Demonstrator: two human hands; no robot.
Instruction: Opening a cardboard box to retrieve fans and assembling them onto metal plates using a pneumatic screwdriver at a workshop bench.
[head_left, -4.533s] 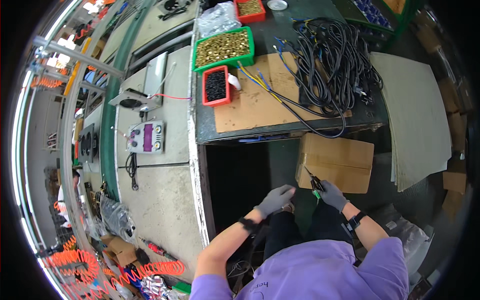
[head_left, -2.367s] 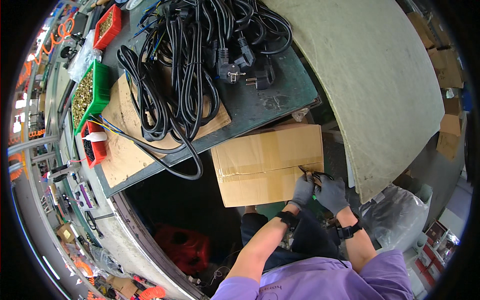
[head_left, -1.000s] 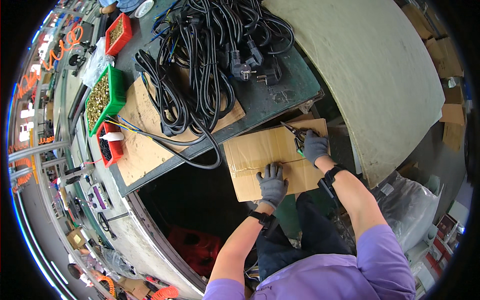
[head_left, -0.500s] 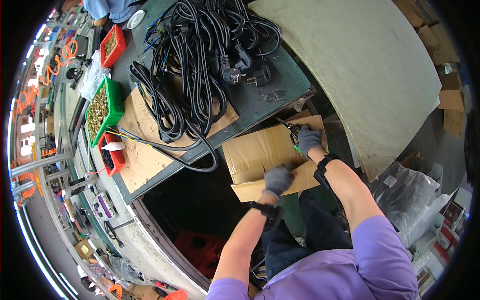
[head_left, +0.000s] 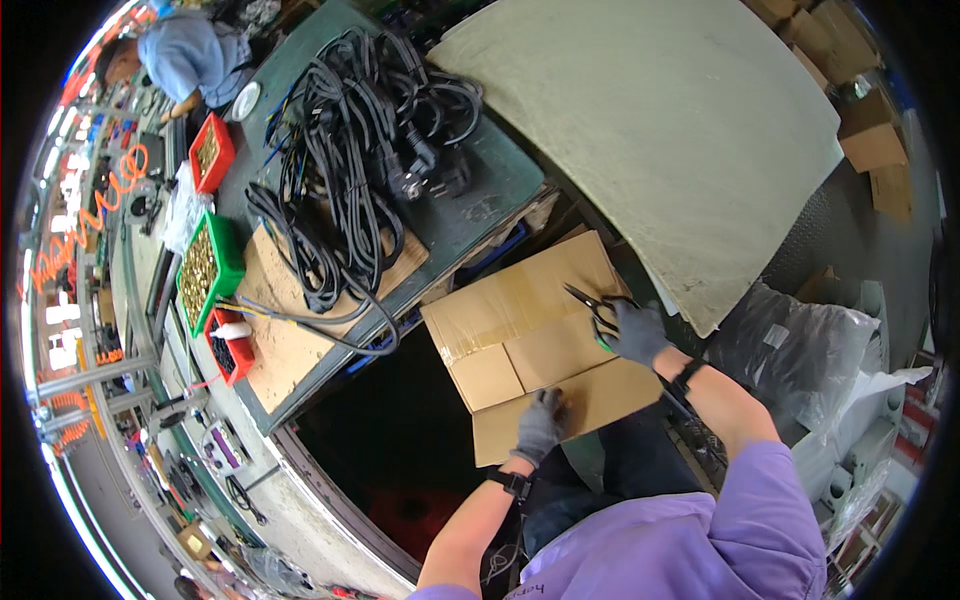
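Observation:
A brown cardboard box is tilted in front of my legs, one flap turned toward me. My left hand, in a grey glove, is closed at this near flap with its fingers over the cardboard. A pair of dark scissors is in my gloved right hand, with the blades pointing up and left over the box top. A small green spot shows by the scissor handles. The undersides of both hands are hidden.
Black power cords with plugs are heaped on the dark green table. Red and green bins of small parts line its left side. A pale board is beyond the box; plastic wrap lies right. Another person is far left.
My right hand has moved down and right with the scissors, off the box's far corner. The box now lies flatter toward me, and my left hand is lower on its flap. The view has shifted.

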